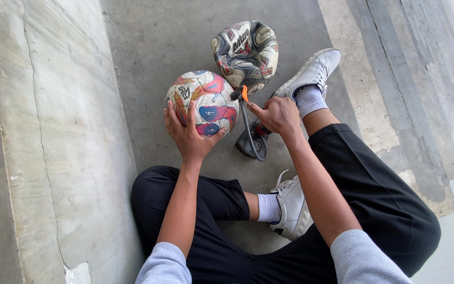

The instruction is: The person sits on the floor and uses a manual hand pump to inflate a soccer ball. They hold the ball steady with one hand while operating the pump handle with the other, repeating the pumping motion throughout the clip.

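Single head view: looks steeply down from close above onto concrete floor, lap near, wall left.

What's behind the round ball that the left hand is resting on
Behind the round ball lies a deflated ball, crumpled on the concrete floor. Its lower edge is covered by the pump hose tip and the right hand. The left hand covers the round ball's near side.
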